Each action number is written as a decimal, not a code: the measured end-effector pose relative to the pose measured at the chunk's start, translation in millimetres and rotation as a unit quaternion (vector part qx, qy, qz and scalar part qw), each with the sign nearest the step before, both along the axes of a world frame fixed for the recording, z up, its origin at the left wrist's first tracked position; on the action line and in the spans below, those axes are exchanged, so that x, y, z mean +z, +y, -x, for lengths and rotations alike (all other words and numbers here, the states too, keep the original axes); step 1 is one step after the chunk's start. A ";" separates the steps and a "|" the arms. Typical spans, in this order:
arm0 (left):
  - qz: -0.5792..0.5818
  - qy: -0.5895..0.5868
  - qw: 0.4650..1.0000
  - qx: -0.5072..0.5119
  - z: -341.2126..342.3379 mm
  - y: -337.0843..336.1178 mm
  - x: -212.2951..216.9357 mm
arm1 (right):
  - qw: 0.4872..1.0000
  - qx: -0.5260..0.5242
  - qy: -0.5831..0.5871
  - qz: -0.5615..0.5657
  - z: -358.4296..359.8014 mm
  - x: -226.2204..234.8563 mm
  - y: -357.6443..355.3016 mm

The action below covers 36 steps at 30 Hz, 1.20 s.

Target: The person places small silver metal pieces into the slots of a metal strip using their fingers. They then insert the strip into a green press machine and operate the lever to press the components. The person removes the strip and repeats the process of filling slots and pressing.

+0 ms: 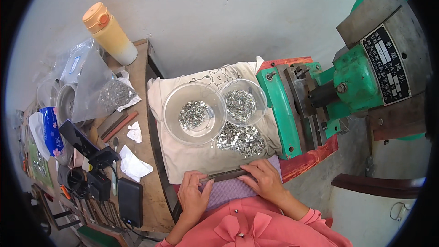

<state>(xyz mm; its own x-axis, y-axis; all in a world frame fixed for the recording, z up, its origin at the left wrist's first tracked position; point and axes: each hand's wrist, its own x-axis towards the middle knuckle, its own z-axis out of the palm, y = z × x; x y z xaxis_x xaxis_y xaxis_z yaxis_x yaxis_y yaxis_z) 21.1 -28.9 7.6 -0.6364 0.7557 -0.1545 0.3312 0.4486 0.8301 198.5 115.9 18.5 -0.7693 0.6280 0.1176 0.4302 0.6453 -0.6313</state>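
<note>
A narrow dark metal bar (227,174) lies across the lap edge of the cloth-covered worktop (183,160). The left hand (194,195) pinches its near end in a closed grip while the right hand (264,179) presses its far end flat, steadying it. Just beyond lies a loose heap of small metal pieces (241,139), then two clear bowls (194,112). The green press (361,75) crowds the right; open room lies leftward.

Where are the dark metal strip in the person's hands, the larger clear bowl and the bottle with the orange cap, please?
Dark metal strip (227,174): head view, its middle.
Larger clear bowl (170,114): head view, left wall.
Bottle with the orange cap (116,41): head view, its body.
</note>
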 end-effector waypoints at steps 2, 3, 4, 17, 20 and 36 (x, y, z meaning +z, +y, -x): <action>0.014 0.010 1.000 -0.004 -0.1 -0.1 1.2 | 1.000 -0.026 0.002 0.014 -3.7 -5.5 -3.7; 0.020 0.014 1.000 -0.007 0.3 -0.4 1.1 | 0.999 -0.036 0.008 0.018 -3.4 -7.8 -5.4; 0.012 0.015 1.000 -0.014 0.6 -1.7 -2.0 | 0.999 -0.047 0.013 0.022 -3.6 -8.7 -7.3; -0.053 0.117 0.977 -0.168 11.3 -7.1 -5.3 | 0.996 0.000 0.050 0.076 -18.0 -22.9 -4.4; -0.056 0.118 0.967 -0.218 12.4 -3.5 10.7 | 0.995 0.002 0.073 0.070 -27.2 -23.1 -3.9; -0.301 0.302 0.722 -0.545 -54.9 244.3 109.8 | 0.917 -0.323 0.162 -0.166 -119.2 67.7 45.1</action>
